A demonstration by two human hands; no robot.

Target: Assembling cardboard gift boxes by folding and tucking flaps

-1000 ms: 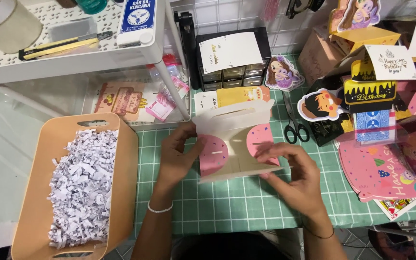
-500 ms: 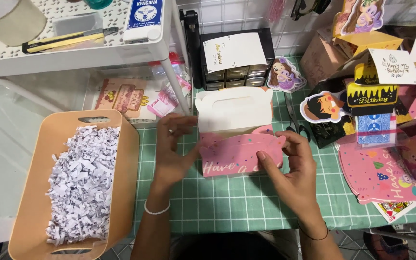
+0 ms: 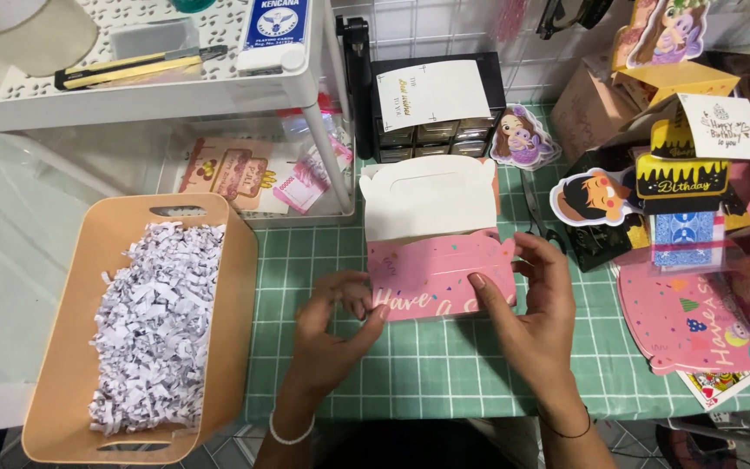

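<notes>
Change since earlier: the pink gift box (image 3: 441,274), previously held flat and half-folded between the hands, is now seen stood up on the desk (image 3: 444,369), with its white inner flap raised behind the pink front.
Head view, box: it is set on the green checked cutting mat, just in front of the small black drawer unit (image 3: 431,104); the white flap (image 3: 427,195) with its handle cut-out is upright and the pink front panel faces the camera.
Head view, left hand: the left hand (image 3: 332,326) is held at the box's lower left corner, fingers curled, fingertips touching the edge; the grip is loose and nothing is clasped.
Head view, right hand: the right hand (image 3: 536,304) is laid against the box's right end, thumb on the front panel, fingers behind; the box is steadied and lightly pinched, not lifted.
Head view, surroundings: a peach tray (image 3: 234,287) of shredded white paper (image 3: 154,321) is seen to the left, well apart; scissors (image 3: 542,221) lie just beside the box on the right; flat pink box blanks (image 3: 692,321) are piled further right.
Risk: the thin card could be creased or a side tab left unlocked if uneven pressure is applied at one end; the box could be tipped backward by the raised flap.
</notes>
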